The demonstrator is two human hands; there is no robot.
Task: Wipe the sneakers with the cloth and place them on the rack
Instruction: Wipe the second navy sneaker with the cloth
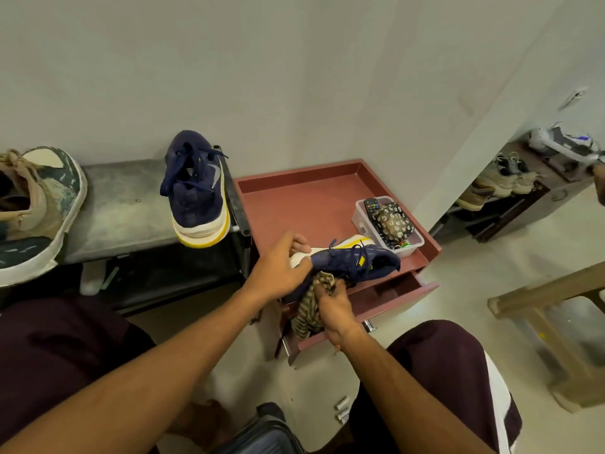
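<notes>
My left hand (278, 267) grips the toe end of a navy sneaker (357, 260) with a white and yellow sole, held on its side above the maroon cabinet (294, 194). My right hand (334, 306) holds a striped brown cloth (309, 309) bunched against the shoe's upper, just below my left hand. The matching navy sneaker (196, 191) stands upright on the right end of the grey rack top (124, 211), its heel hanging over the front edge.
A tan and green high-top (36, 211) sits at the rack's left end. A clear box (388, 224) with a remote and a floral pouch rests on the cabinet, whose drawer (386, 290) is open. More shoes (504, 178) fill a rack at the right. My knees frame the bottom.
</notes>
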